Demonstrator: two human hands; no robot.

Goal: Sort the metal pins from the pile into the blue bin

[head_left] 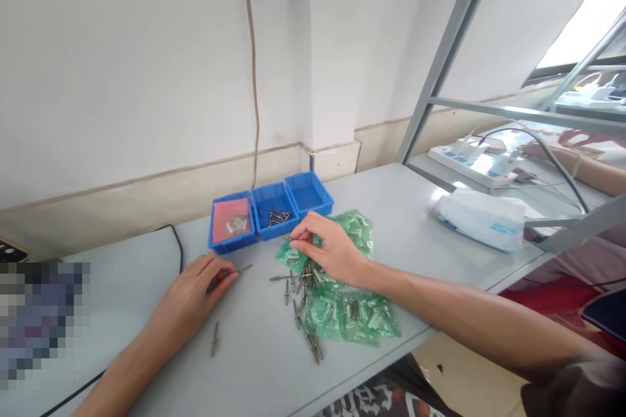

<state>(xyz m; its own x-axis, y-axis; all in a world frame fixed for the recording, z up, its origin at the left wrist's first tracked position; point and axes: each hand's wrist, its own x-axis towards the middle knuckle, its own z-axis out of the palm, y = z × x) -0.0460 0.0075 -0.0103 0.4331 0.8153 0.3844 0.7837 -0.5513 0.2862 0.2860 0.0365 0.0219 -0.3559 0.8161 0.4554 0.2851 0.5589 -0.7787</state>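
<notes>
My left hand (195, 296) rests on the grey table (415, 208), its fingertips pinching a small metal pin (243, 268) that points right. My right hand (328, 249) reaches over a pile of small green plastic bags (359, 316) and holds another thin metal pin (286, 238) between thumb and forefinger. Several loose metal pins (298, 313) lie on the table between the hands and under the right hand. A single pin (214, 337) lies near my left wrist.
Three blue bins stand at the back: the left bin (231, 225) has a pink sheet and parts, the middle bin (274, 212) has pins, the right bin (309, 194) looks empty. A white packet (482, 220), power strip (472, 159), metal frame (443, 52) and black cable (176, 241) are nearby.
</notes>
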